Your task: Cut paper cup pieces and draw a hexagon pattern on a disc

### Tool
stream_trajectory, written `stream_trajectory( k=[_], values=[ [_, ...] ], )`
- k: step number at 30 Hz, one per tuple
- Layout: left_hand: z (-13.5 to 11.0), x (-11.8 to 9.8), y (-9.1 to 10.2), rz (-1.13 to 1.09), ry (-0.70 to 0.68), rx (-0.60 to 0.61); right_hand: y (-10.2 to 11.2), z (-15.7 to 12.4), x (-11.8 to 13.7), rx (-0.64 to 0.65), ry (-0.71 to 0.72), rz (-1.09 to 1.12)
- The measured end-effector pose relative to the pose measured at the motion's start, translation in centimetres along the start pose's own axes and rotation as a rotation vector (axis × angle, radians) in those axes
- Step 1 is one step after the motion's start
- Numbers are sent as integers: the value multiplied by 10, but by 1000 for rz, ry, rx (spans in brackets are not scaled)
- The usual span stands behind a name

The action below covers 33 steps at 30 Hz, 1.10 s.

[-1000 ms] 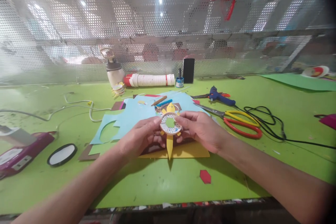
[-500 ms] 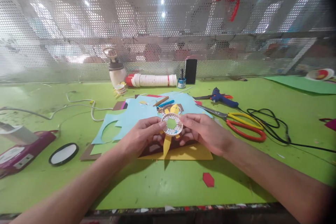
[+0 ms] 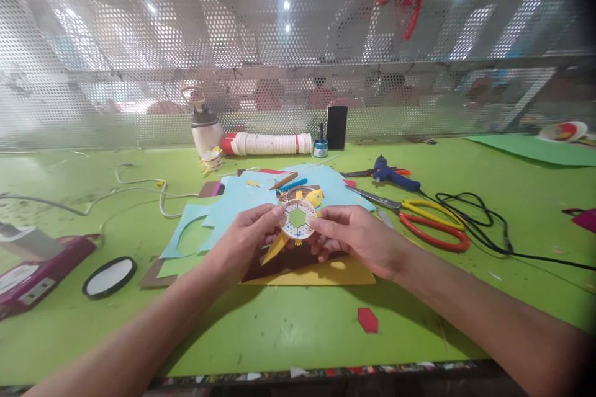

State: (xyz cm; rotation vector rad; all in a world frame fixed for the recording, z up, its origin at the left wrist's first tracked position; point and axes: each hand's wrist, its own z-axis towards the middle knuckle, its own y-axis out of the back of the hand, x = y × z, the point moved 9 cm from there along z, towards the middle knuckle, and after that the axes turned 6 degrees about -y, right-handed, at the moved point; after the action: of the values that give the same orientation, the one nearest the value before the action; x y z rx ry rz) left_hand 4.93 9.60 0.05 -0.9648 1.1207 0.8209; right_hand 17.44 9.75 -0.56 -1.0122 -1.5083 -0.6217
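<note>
Between my two hands is a paper turtle. Its round white shell carries coloured dots, dark lines and a green hexagon in the centre; the yellow head points up and right, the yellow tail down and left. My left hand pinches the shell's left rim, thumb on top. On the right rim, my right hand grips with its thumb on the face and fingers curled beneath. Under the hands lie stacked sheets, with light blue paper on top and yellow paper at the front. A red paper hexagon lies nearer the table's front edge.
Scissors and a blue glue gun with a black cord lie right. A purple power strip and round black-rimmed disc are left. Behind stand a bottle, a paper-cup stack and a phone.
The turtle has turned clockwise in my hands, its head swinging right and its tail left. Both hands keep hold of the rim.
</note>
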Motion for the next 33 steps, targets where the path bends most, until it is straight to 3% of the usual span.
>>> stream_trajectory(
  k=[5,12,17,22,28,33],
  values=[
    [-1,-5,-5,-63,-33,29,1,0,2,-7,20,38],
    [-2,7,-3,-129,84,-3,1,3,2,-12,22,76],
    [0,12,-2,-157,93,-28,4,4,6,-33,45,162],
    [0,13,-2,-170,97,-50,3,4,5,-29,63,40],
    [-3,16,-10,-242,142,13,7,0,4,-100,57,-128],
    [-2,11,-13,-230,112,40,0,0,7,-12,107,-96]
  ],
)
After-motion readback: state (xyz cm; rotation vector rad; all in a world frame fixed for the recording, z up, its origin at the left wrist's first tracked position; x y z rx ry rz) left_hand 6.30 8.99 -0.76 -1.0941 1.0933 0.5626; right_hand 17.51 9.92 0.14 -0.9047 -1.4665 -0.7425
